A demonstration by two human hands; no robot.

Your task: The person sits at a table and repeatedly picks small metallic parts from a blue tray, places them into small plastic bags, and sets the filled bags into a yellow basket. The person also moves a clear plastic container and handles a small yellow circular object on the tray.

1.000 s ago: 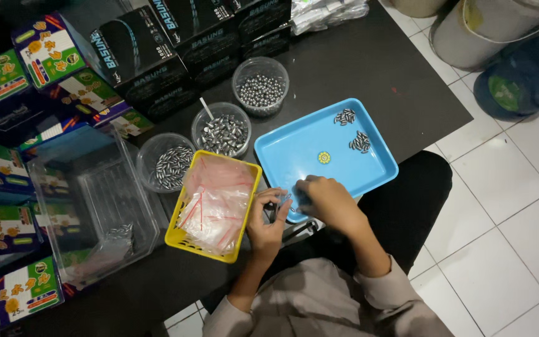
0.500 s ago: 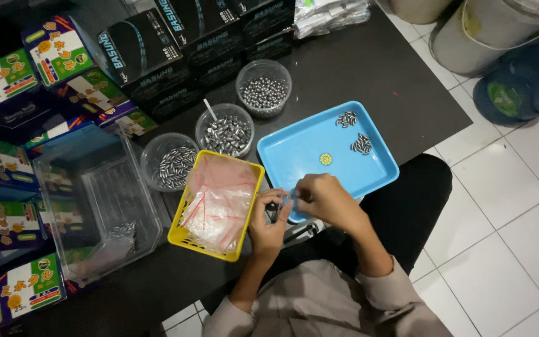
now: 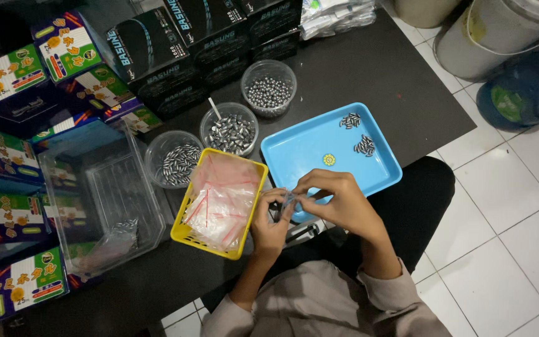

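Your left hand (image 3: 271,226) and right hand (image 3: 338,203) meet at the bench's near edge, fingertips pinched together, forearms angled inward from your body, wrists bent, sleeves pushed back.

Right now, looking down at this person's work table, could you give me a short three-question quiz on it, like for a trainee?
1. True or false: the yellow basket holds small clear bags.
2. How many round tubs of metal pieces stand behind the basket? A two, B three, C five.
3. What colour is the tray with two small heaps of metal pieces?

Key: 1 true. 2 B. 3 blue. Both hands, left hand and right hand, pinch a small clear bag together.
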